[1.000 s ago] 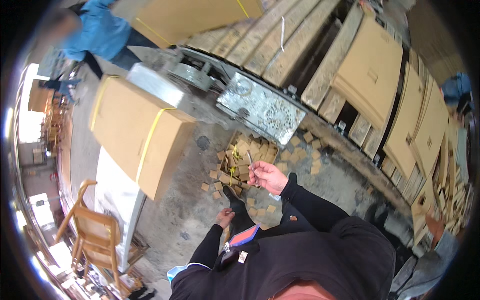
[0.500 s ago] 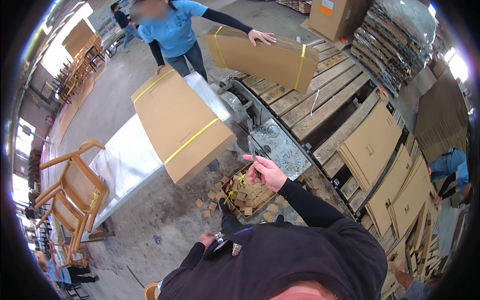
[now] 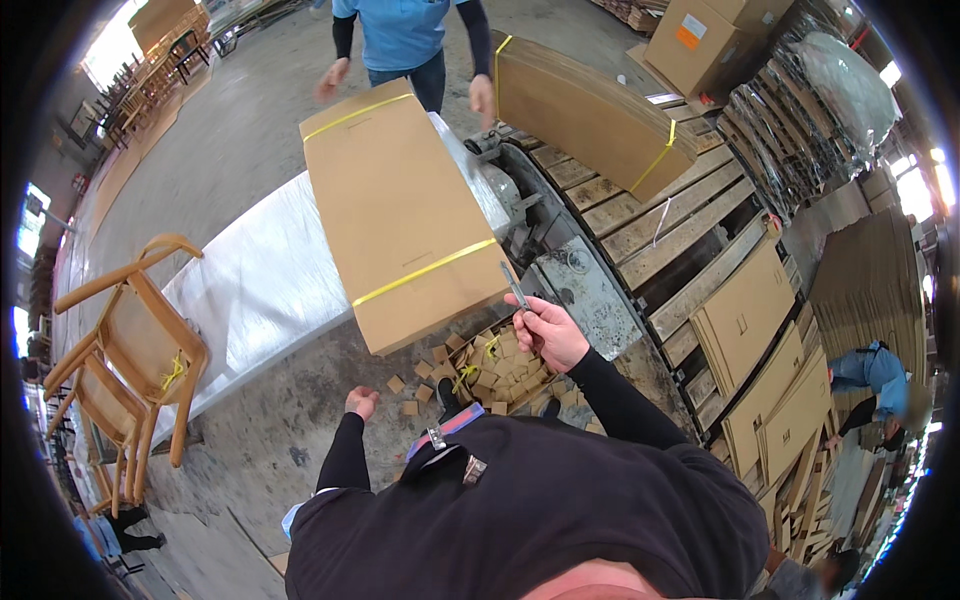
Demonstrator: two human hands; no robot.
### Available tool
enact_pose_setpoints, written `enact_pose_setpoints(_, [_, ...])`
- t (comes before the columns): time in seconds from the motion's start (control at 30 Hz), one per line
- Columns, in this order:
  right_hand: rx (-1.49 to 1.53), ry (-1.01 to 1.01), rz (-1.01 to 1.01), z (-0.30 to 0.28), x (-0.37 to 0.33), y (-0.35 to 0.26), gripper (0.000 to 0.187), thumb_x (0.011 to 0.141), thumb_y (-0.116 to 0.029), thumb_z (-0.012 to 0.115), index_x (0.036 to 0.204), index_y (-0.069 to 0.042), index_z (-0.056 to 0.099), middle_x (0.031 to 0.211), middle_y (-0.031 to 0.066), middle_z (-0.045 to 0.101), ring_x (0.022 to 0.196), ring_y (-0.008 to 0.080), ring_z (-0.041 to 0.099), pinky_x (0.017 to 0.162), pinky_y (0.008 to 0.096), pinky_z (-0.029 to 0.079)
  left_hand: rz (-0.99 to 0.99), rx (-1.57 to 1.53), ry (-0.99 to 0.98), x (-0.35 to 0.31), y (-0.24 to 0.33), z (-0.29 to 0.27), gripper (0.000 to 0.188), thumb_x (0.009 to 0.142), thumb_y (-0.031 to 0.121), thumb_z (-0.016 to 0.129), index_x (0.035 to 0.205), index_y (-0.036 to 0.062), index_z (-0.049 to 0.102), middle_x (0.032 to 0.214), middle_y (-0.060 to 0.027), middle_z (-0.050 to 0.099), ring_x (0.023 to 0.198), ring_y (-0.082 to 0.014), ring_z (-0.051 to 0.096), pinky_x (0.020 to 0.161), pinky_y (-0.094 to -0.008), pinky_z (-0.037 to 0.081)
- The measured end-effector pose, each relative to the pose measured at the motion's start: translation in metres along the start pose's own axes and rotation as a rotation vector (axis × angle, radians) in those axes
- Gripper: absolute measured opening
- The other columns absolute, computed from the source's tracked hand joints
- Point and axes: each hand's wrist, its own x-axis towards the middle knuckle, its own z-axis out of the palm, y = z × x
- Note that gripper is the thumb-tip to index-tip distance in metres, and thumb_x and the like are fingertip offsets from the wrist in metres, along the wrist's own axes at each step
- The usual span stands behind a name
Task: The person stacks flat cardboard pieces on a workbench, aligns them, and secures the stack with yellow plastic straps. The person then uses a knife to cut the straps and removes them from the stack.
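Observation:
My right hand (image 3: 548,335) is closed around a slim grey metal utility knife (image 3: 515,287), its tip pointing away from me beside the near right corner of a cardboard bundle (image 3: 400,200). Two yellow straps (image 3: 425,272) run across that bundle, which lies flat on a wrap-covered long surface (image 3: 265,265). My left hand (image 3: 362,402) hangs loosely curled in front of my body, below the bundle's near edge, with nothing seen in it. Across the bundle stands a person in a blue shirt (image 3: 400,35), both hands lifted off the cardboard.
A second strapped cardboard bundle (image 3: 585,115) stands on edge on a slatted wooden platform (image 3: 690,220). Below me, a box (image 3: 512,402) holds small cardboard squares, with more scattered around. Wooden chairs (image 3: 150,330) stand left; flat cardboard sheets (image 3: 745,320) lie right. Another person (image 3: 875,380) bends at far right.
The other person has let go of both bundles and stands more upright. My left hand has moved forward from my body. My right hand still holds the knife, now closer to the bundle's corner.

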Motion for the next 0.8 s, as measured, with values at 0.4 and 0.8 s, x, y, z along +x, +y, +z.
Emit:
enact_pose_setpoints(0.4, [-0.039,-0.128,0.019,-0.028,-0.015,-0.038,0.03,0.104,-0.014,0.039,0.129,-0.001,0.049,0.075,-0.0003,0.049,0.054,0.0055,0.04,0.05,0.0228,0.04,-0.191,-0.199,-0.287,-0.062,0.005,0.09,0.038,0.079,0.03,0.071,0.109,0.0074,0.066,0.085,-0.007,0.07,0.073,-0.0204,0.069,0.063,-0.0395,0.056])
enact_pose_setpoints(0.8, [-0.048,-0.01,-0.007,-0.03,-0.051,-0.045,0.025,0.104,-0.019,0.041,0.116,-0.002,0.054,0.069,-0.0009,0.047,0.049,0.005,0.035,0.043,0.0215,0.033,-0.057,-0.282,-0.239,-0.061,-0.002,0.092,0.038,0.081,0.027,0.067,0.108,0.0006,0.066,0.076,-0.0079,0.069,0.059,-0.0163,0.065,0.049,-0.0325,0.052])
